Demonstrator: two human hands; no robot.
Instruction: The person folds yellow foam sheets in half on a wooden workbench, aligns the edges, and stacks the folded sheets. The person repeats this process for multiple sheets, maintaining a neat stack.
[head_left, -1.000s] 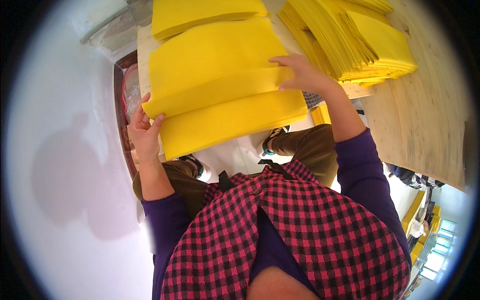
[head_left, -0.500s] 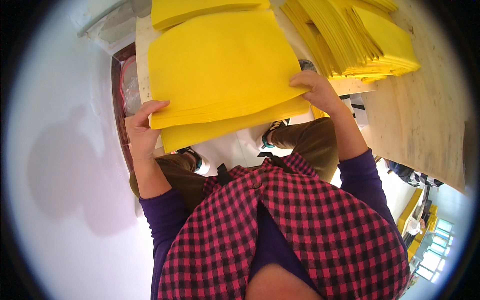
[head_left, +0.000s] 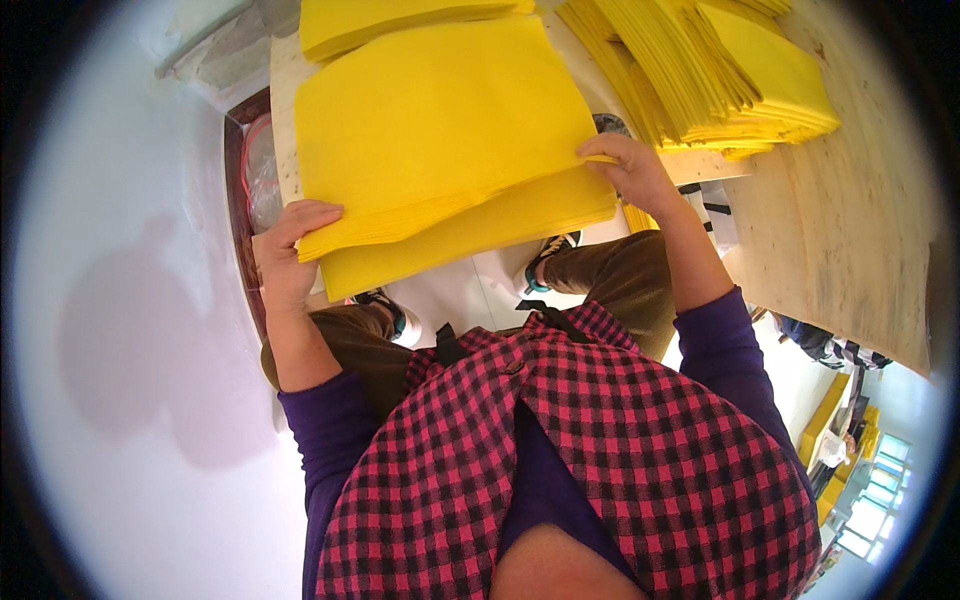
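Observation:
A stack of yellow felt-like sheets [head_left: 440, 130] lies in front of me, its near edge hanging over the table's edge. My left hand [head_left: 290, 245] pinches the upper sheets at their near left corner, thumb and fingers closed on the layers. At the near right corner my right hand [head_left: 630, 172] is closed on the edge of the same sheets. Between my hands that edge is raised, fanned at the left. Below it a lower layer of yellow sheets [head_left: 470, 240] sticks out toward me, apart from the lifted edge.
Behind the stack lies another yellow pile [head_left: 400, 28]. Folded yellow sheets [head_left: 700, 80] are heaped at the far right on the wooden tabletop [head_left: 840, 230]. A white wall [head_left: 140, 300] stands close on my left. My shoes [head_left: 550, 258] show on the floor under the table edge.
The raised near edge has moved up a little, mostly toward the right, so more of the lower layer shows. Both hands keep hold of the corners.

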